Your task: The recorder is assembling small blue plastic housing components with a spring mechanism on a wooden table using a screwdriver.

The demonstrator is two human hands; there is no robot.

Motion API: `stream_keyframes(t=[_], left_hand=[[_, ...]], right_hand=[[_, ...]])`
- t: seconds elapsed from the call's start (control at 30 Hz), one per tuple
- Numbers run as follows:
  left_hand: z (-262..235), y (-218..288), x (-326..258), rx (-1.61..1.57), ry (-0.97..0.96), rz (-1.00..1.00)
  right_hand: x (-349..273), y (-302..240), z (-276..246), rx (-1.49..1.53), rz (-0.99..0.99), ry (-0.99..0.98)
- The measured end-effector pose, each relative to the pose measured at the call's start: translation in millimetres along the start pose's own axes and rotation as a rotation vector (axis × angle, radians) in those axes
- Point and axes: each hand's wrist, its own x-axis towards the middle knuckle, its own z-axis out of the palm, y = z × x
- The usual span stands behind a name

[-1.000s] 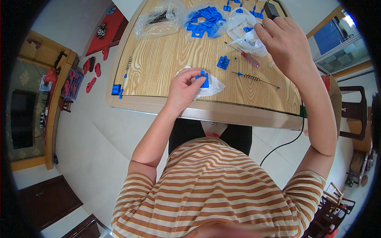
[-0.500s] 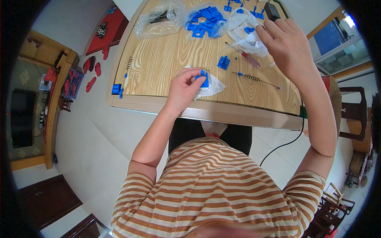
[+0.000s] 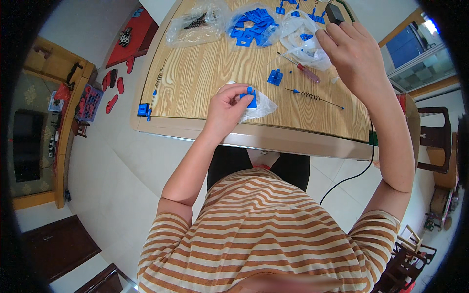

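My left hand (image 3: 224, 110) pinches a small blue plastic part (image 3: 251, 102) between thumb and fingers, just over a crumpled white cloth or tissue (image 3: 264, 109) near the table's front edge. Up at the right, my right hand (image 3: 352, 57) hangs beside a white plastic bag (image 3: 299, 41), its fingers curled down. Whatever those fingertips hold, if anything, is hidden behind the hand. A black block (image 3: 334, 14) stands just beyond them. Between the hands lie a blue plastic base (image 3: 275, 77), a screwdriver (image 3: 309, 73) and a coiled spring wire with blue ends (image 3: 312, 96).
Along the far side of the wood-grain table (image 3: 195, 78) sit a clear bag of dark springs (image 3: 198, 22) and a bag of blue plates (image 3: 254, 29). At the left edge are another spring wire (image 3: 159, 80) and a blue block (image 3: 143, 110). A black cable (image 3: 351, 178) hangs off the right.
My right hand has shifted very slightly at the fingers and wrist. My left hand and the blue part stay where they were.
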Motion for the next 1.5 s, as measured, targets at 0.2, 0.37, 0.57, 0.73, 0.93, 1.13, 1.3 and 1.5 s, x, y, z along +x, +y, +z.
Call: stream_keyframes(t=[0.2,0.37,0.57,0.73,0.93,1.13,1.3,1.5], left_hand=[[1,-1,-1,-0.016,-0.007,-0.007],[-1,-2,-1,0.004,-0.009,0.002],[-1,-3,0,0.026,-0.001,0.021],[4,-6,-1,0.047,-0.017,0.052],[6,-18,-6,0.037,-0.029,0.067],[9,-17,-8,0.058,-0.057,0.031],[11,-20,-8,0.088,-0.064,0.025],[9,-23,-8,0.052,-0.054,0.037]], right_hand=[[0,2,1,-0.032,0.000,-0.018],[-4,3,4,-0.005,0.027,-0.030],[-29,4,20,0.220,0.216,0.007],[-73,3,47,0.647,0.666,-0.034],[-150,2,104,1.190,1.276,0.035],[-177,-17,133,1.140,1.398,0.022],[-186,-35,164,1.002,1.456,0.148],[-183,-43,166,1.002,1.508,0.142]])
